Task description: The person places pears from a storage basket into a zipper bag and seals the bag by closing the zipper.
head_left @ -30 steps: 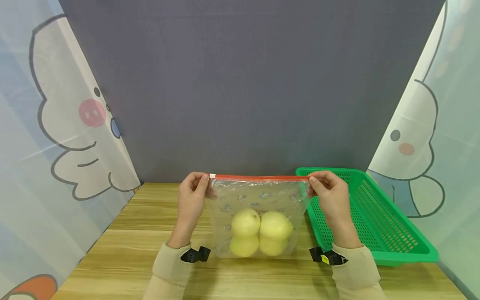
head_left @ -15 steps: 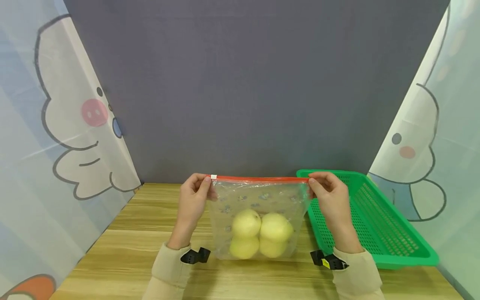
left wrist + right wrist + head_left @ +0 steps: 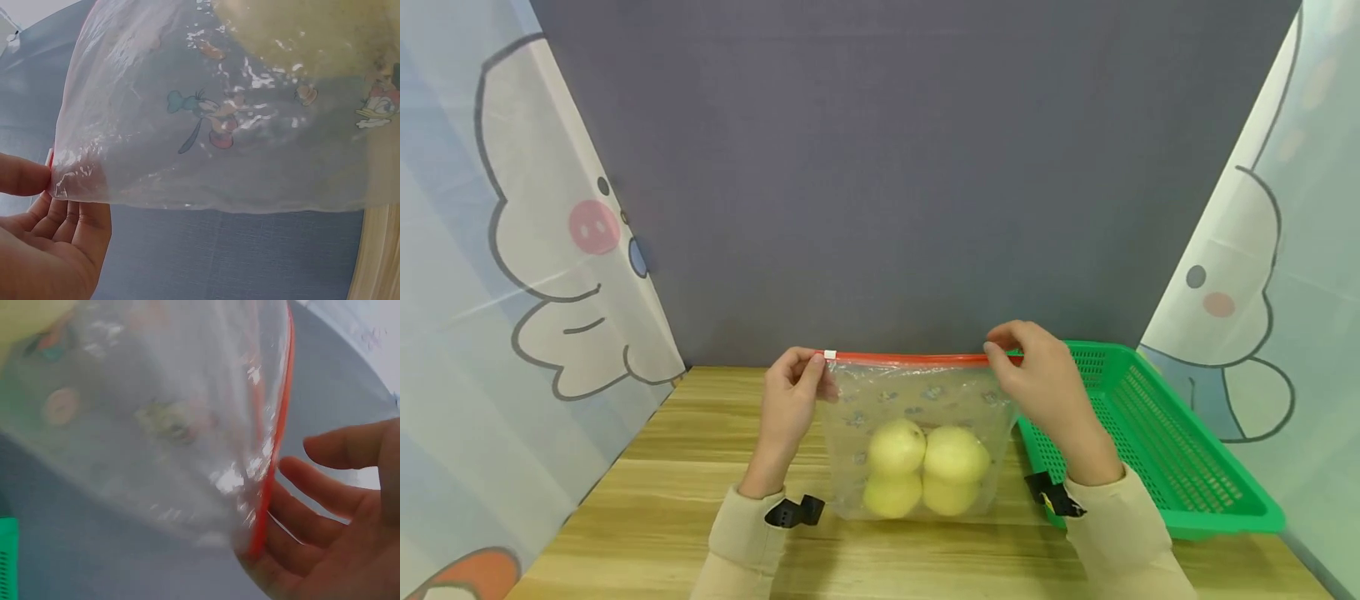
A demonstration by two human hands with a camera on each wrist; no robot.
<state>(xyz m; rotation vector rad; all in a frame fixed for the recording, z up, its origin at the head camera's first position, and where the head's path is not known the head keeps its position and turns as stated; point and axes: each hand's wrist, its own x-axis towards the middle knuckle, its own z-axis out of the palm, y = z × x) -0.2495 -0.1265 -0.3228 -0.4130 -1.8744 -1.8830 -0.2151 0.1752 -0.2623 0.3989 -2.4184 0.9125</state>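
Observation:
A clear zip bag with small cartoon prints stands upright on the wooden table. Its red zip strip runs along the top, and a white slider sits at the left end. Several round pale-yellow fruits lie in the bottom of the bag. My left hand pinches the top left corner beside the slider; the left wrist view shows thumb and fingers on the film. My right hand is at the right end of the strip. In the right wrist view, thumb and forefinger stand apart, while other fingers reach behind the strip.
A green perforated basket stands on the right of the table, partly behind my right hand and forearm. A dark grey backdrop rises behind the wooden table. Cartoon-printed curtains hang at both sides.
My right hand has let go of the bag's top right corner and moved a little left and up along the zip strip. The left hand keeps its pinch, and the slider stays at the left end.

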